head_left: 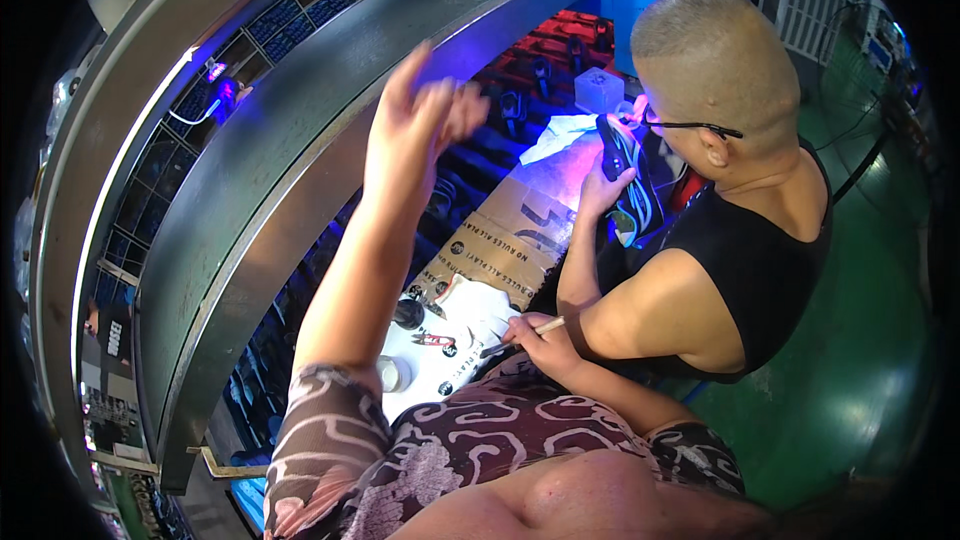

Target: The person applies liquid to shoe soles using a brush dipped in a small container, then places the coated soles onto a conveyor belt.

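Note:
My left hand (430,110) is raised in front of the edge of the grey metal shelf. Its fingers are smeared by motion, and I make out nothing in it. Low over the work surface, my right hand (545,345) is closed around a thin tool with a pale wooden handle (549,325); its dark, narrow working end points left, too small to name. Beside that hand lies a crumpled white cloth (475,308). Small red-handled snips (432,340), a dark round container (408,313) and a whitish jar (393,373) are to the left.
At my right a person in a black sleeveless top (760,260) holds a dark shoe with blue lines (625,180). Printed cardboard (510,240) covers the bench. A clear box (598,90) stands farther back. The curved-looking metal shelf (270,180) runs along the left. The floor (830,380) is green.

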The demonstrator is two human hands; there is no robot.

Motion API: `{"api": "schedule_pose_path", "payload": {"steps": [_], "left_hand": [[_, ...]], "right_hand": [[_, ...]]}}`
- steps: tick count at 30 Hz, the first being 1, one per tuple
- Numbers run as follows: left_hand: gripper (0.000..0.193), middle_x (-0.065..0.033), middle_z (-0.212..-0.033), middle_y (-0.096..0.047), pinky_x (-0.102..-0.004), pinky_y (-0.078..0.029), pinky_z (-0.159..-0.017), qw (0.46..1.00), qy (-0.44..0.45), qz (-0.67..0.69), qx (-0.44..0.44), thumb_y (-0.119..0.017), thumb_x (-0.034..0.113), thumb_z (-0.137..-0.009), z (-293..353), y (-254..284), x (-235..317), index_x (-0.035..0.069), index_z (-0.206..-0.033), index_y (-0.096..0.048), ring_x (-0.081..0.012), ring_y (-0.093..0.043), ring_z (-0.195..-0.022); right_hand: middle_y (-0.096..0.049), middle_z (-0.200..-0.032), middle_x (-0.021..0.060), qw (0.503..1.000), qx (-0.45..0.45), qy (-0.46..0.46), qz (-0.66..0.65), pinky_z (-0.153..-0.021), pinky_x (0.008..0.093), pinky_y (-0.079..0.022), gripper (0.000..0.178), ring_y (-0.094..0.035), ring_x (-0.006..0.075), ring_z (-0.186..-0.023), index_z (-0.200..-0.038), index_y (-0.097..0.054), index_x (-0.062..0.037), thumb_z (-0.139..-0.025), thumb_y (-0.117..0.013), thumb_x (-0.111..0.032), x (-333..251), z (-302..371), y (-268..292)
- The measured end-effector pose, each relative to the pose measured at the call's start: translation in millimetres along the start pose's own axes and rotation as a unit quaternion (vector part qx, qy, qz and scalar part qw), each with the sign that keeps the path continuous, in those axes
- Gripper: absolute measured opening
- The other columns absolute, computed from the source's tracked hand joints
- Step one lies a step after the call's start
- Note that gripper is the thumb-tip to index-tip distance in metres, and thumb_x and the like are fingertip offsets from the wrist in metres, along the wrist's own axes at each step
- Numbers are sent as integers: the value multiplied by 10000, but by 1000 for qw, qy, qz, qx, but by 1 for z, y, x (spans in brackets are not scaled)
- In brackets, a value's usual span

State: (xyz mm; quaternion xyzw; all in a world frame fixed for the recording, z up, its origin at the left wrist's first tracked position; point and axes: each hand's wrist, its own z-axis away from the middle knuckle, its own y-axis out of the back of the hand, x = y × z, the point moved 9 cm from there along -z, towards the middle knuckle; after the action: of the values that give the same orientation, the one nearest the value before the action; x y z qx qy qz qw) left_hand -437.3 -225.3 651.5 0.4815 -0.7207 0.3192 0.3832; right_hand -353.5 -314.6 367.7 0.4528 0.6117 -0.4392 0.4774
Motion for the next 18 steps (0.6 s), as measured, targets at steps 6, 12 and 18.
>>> {"api": "schedule_pose_path", "payload": {"steps": [6, 12, 18], "left_hand": [[387, -88, -797, -584, -254, -478, -662, 918, 243, -233, 209, -558, 109, -860, 252, 181, -40, -14, -1208, -440, -132, -548, -667], [375, -131, -971, -600, -311, -484, -740, 685, 234, -582, 371, -612, 49, -758, 492, 256, 32, -3, -1120, -530, -197, -587, -867], [554, -206, -1106, -549, -389, -450, -838, 610, 309, -622, 382, -638, 135, -709, 564, 241, 46, 14, -1219, -460, -335, -553, -982]], "right_hand": [[-576, -613, 31, 997, -19, -28, -75, -528, 218, -406, 359, -505, 81, -548, -724, -622, 21, -919, -478, -243, 10, 5, -36], [-601, -658, 24, 992, -63, -85, -67, -569, 225, -414, 349, -513, 77, -593, -735, -640, 0, -918, -469, -243, 15, 9, -71], [-534, -655, 45, 989, -93, -111, -42, -635, 222, -357, 415, -461, 109, -633, -689, -602, -1, -928, -430, -294, -21, -2, -104]]}}
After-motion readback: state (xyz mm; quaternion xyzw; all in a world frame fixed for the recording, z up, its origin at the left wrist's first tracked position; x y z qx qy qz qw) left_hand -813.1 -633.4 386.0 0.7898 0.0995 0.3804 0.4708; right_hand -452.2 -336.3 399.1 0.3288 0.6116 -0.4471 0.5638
